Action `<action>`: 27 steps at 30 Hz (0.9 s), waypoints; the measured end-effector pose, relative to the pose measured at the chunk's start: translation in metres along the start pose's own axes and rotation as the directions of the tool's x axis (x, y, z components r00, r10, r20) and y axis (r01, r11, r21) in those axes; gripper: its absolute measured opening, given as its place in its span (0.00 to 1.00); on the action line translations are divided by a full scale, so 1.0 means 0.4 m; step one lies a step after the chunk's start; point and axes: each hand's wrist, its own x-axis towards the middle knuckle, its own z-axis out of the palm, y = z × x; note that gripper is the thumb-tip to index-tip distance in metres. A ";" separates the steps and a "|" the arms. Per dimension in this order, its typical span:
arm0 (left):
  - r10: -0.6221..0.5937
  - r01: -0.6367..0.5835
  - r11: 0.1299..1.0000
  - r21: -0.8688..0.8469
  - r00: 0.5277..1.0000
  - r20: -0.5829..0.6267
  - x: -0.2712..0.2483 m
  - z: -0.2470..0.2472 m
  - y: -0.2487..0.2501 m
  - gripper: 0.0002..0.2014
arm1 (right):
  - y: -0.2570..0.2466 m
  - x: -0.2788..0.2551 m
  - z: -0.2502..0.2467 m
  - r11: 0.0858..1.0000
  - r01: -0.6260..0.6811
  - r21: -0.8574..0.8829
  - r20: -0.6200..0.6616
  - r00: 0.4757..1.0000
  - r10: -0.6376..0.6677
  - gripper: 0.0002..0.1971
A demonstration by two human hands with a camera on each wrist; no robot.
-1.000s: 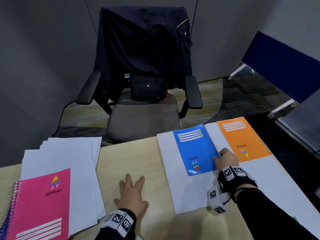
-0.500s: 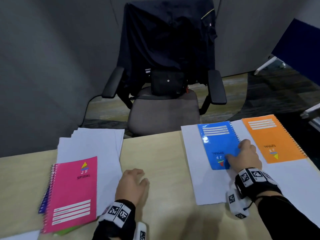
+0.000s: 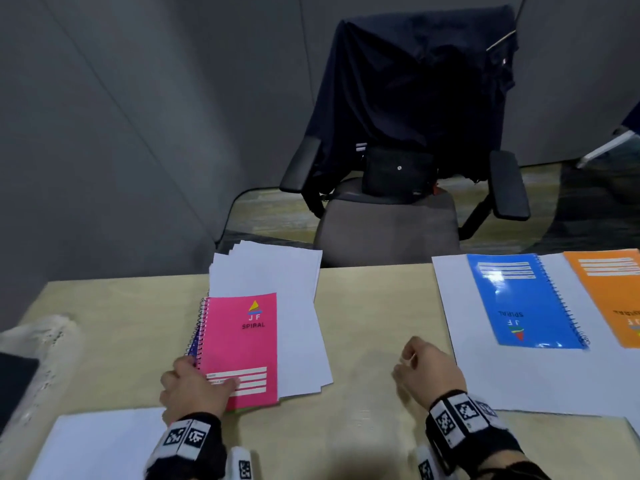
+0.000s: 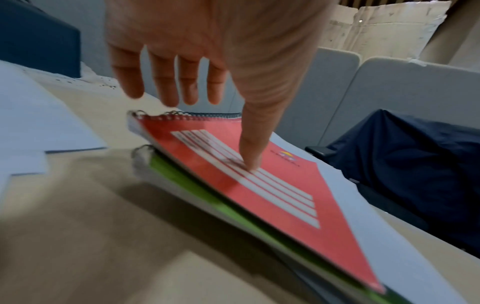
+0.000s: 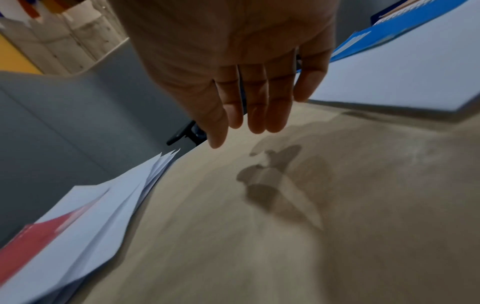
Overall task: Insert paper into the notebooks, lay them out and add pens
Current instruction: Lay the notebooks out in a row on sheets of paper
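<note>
The pink notebook (image 3: 242, 348) lies lower left of centre in the head view, its long axis running up and down the frame, spiral binding along its left edge and the logo end pointing toward the top. It sits on top of a stack — a green notebook (image 4: 182, 185) shows just beneath it in the left wrist view — and partly over a loose pile of white paper (image 3: 277, 282) that fans out toward the upper right. The left hand (image 3: 194, 389) rests at the notebook's lower left corner: the thumb presses down on the white lines of the cover, and the other fingers (image 4: 166, 82) hang fairly straight over the spiral edge, so the grip is loose and not closed round anything.

The right hand (image 3: 429, 372) hovers over bare surface (image 3: 363, 306) at lower centre right, holding nothing; in the right wrist view its fingers are straight and close together.

At the right edge of the frame a blue notebook (image 3: 523, 299) and an orange notebook (image 3: 613, 299) lie side by side on large white sheets (image 3: 457, 306), long axes also up-frame but logos upside down, toward the bottom. Another white sheet (image 3: 104, 441) lies at the lower left. Beyond the surface stands an office chair (image 3: 388, 223) draped in dark cloth, a small black bag (image 3: 398, 171) on its seat.
</note>
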 end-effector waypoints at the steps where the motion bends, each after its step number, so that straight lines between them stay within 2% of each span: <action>1: 0.002 -0.001 1.000 -0.025 1.000 0.018 0.007 0.001 -0.015 0.42 | -0.008 -0.016 0.012 1.000 0.010 -0.013 0.007 1.000 -0.009 0.08; 5: -0.015 0.022 0.996 -0.090 0.997 0.079 0.040 0.004 -0.046 0.38 | -0.023 -0.072 0.034 0.998 0.019 -0.056 0.033 0.999 -0.018 0.07; 8: -0.005 0.012 0.999 -0.049 0.989 0.147 0.062 0.012 -0.062 0.32 | -0.024 -0.108 0.044 0.997 0.015 -0.073 0.016 1.000 -0.014 0.06; 15: 0.172 -0.185 0.982 0.027 0.952 0.255 0.023 -0.004 -0.059 0.15 | -0.015 -0.183 0.079 0.996 -0.009 -0.093 0.021 1.000 0.011 0.06; 18: 0.250 -0.288 0.957 0.048 0.893 0.375 -0.028 -0.014 -0.059 0.12 | -0.021 -0.215 0.099 0.996 -0.018 -0.092 0.038 0.999 0.022 0.05; 22: 0.267 -0.386 0.919 0.083 0.762 0.590 -0.120 0.019 -0.071 0.13 | -0.021 -0.250 0.126 0.997 -0.021 -0.076 0.056 0.998 0.025 0.06; 25: 0.254 -0.411 0.907 0.085 0.699 0.669 -0.185 0.062 -0.090 0.12 | -0.014 -0.282 0.149 0.998 0.000 -0.070 0.070 0.998 0.005 0.09; 27: 0.270 -0.488 0.865 0.118 0.650 0.710 -0.229 0.084 -0.100 0.13 | -0.003 -0.306 0.164 0.996 0.006 -0.085 0.062 0.998 0.000 0.14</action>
